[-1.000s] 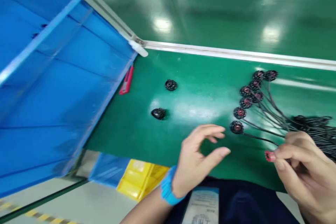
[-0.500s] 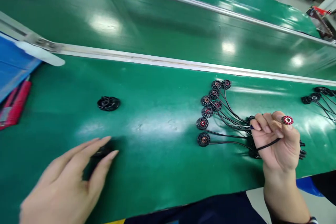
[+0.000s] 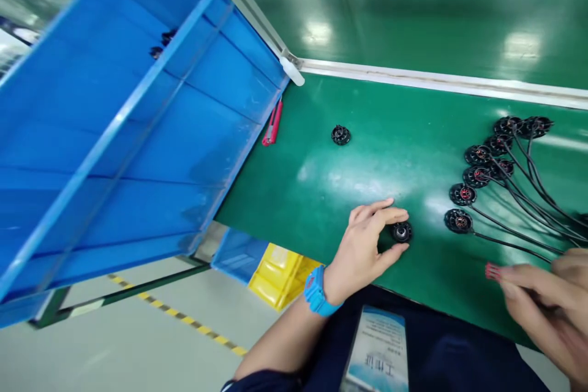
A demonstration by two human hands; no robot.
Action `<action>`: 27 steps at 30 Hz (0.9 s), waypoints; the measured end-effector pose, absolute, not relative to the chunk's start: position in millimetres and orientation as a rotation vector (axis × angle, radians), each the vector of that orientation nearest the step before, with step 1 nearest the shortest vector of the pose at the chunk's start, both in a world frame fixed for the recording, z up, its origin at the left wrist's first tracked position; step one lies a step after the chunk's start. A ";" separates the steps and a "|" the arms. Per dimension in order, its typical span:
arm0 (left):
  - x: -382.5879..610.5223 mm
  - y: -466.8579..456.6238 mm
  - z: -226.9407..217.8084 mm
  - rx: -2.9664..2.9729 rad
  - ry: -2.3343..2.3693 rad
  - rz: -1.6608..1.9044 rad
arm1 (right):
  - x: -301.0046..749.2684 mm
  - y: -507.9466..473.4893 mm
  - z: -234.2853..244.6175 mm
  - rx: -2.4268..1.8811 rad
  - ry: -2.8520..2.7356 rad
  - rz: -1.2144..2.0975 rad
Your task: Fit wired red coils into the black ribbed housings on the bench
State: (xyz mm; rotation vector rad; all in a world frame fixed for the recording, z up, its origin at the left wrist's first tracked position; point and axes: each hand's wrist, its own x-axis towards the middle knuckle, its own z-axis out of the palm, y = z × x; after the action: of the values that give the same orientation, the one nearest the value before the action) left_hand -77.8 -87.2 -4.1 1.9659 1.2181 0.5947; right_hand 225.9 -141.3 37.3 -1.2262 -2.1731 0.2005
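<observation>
My left hand (image 3: 365, 239) rests low over the green table, thumb and fingers curved around a small black round part (image 3: 401, 231) with a pale ring in its middle. At the lower right edge, my right hand (image 3: 549, 309) pinches a small red ribbed piece (image 3: 492, 271) between thumb and forefinger; its other fingers are partly out of view. Between and beyond my hands lie several black wheel-like parts (image 3: 458, 220) with reddish centres and black cables. Another black round part (image 3: 340, 135) lies alone farther back.
A large blue bin (image 3: 151, 116) stands tilted at the left, a few black pieces inside. Beside it lies a red-handled tool (image 3: 273, 124). Below the table edge are a yellow bin (image 3: 278, 272) and a smaller blue bin (image 3: 239, 254). A white rail (image 3: 413, 79) runs along the back.
The view has swung left, bringing the blue bin into sight. My left hand has closed in around the black round part; my right hand has turned, its red piece now pointing left.
</observation>
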 end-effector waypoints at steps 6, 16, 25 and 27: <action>-45.8 -99.5 -6.3 1.986 1.076 0.572 | 188.4 -128.0 49.5 -1.185 -2.439 -0.020; -10.9 -100.0 -12.3 2.061 1.054 0.574 | 191.7 -136.6 49.0 -1.224 -2.699 -0.080; -2.8 -101.6 -14.6 2.126 1.066 0.607 | 180.8 -130.4 59.4 -1.264 -2.753 -0.069; -6.0 -100.6 -14.5 2.117 1.018 0.612 | 176.1 -128.6 61.2 -1.289 -2.752 -0.074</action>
State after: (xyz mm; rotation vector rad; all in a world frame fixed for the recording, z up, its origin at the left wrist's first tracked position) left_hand -6.0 -100.6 -14.5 2.1165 1.0184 0.6120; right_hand 176.1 -128.6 61.2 -1.2887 -2.7518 -0.0742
